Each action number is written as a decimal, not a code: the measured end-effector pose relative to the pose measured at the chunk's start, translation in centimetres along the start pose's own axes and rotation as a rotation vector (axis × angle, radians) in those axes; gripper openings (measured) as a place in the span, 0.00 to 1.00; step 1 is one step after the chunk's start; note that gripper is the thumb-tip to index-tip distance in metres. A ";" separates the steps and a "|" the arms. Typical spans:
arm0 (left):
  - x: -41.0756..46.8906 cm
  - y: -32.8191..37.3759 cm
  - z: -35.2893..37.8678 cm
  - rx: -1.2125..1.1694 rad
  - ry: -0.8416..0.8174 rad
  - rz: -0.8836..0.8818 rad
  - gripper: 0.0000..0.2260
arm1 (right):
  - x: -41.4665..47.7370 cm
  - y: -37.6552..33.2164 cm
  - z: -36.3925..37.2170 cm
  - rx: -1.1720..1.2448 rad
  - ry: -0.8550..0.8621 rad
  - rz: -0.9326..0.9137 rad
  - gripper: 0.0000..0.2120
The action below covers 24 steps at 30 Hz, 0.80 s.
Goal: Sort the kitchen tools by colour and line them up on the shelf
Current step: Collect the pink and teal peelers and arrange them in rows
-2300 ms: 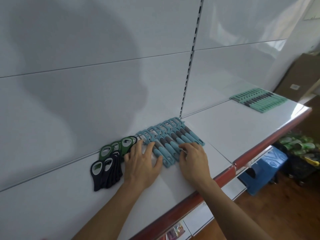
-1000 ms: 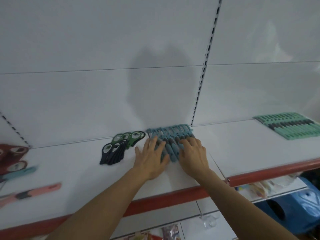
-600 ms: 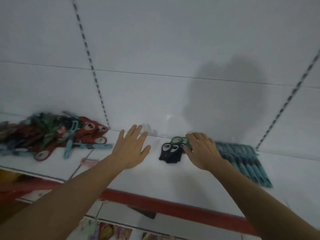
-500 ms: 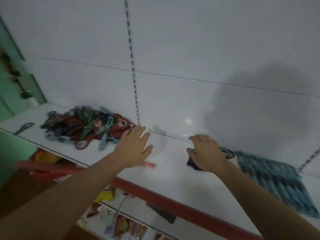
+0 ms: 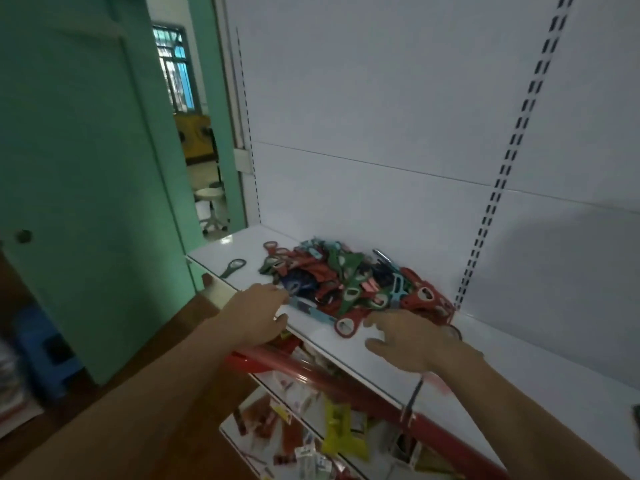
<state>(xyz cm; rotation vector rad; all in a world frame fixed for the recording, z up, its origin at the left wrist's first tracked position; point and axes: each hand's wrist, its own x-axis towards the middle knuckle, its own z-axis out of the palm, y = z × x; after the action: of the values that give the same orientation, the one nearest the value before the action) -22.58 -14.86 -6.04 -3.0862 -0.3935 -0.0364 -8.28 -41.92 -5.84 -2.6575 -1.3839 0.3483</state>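
A mixed pile of kitchen tools (image 5: 349,275) in red, green, blue and dark colours lies on the white shelf (image 5: 491,368) against the back panel. A red opener (image 5: 348,325) and a blue tool (image 5: 311,310) stick out of the pile's near side. One grey-green opener (image 5: 232,267) lies apart at the left. My left hand (image 5: 258,315) hovers at the pile's near left edge, fingers relaxed, holding nothing. My right hand (image 5: 410,339) is over the shelf just in front of the pile's right end, fingers spread and empty.
A red rail (image 5: 277,362) runs along the shelf's front edge, with packaged goods (image 5: 339,434) on the shelf below. A green door (image 5: 86,168) stands at the left beside an open doorway with a white stool (image 5: 211,206). A blue stool (image 5: 45,348) sits on the floor.
My view has swung left from the sorted blue row and the green and black openers to the unsorted pile. Both hands left the sorted tools and moved left to the pile, empty.
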 end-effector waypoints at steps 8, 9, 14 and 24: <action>5.5 2.7 6.5 -0.179 0.143 0.234 0.15 | 4.5 -1.5 7.9 0.207 0.632 0.467 0.13; 6.3 2.8 7.2 -0.171 0.141 0.270 0.14 | 4.6 -1.2 8.6 0.223 0.665 0.525 0.13; 9.8 1.7 8.8 -0.265 0.130 0.385 0.13 | 5.6 -0.6 9.1 0.358 0.742 0.562 0.10; 12.2 -1.4 6.2 -0.231 0.069 0.711 0.27 | 6.3 0.0 6.1 0.525 0.798 0.664 0.20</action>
<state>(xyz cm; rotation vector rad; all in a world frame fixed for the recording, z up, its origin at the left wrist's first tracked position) -10.97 -10.27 -11.82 -3.2279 0.7618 -0.1778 -6.41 -36.72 -12.66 -2.2856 -0.1375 -0.2577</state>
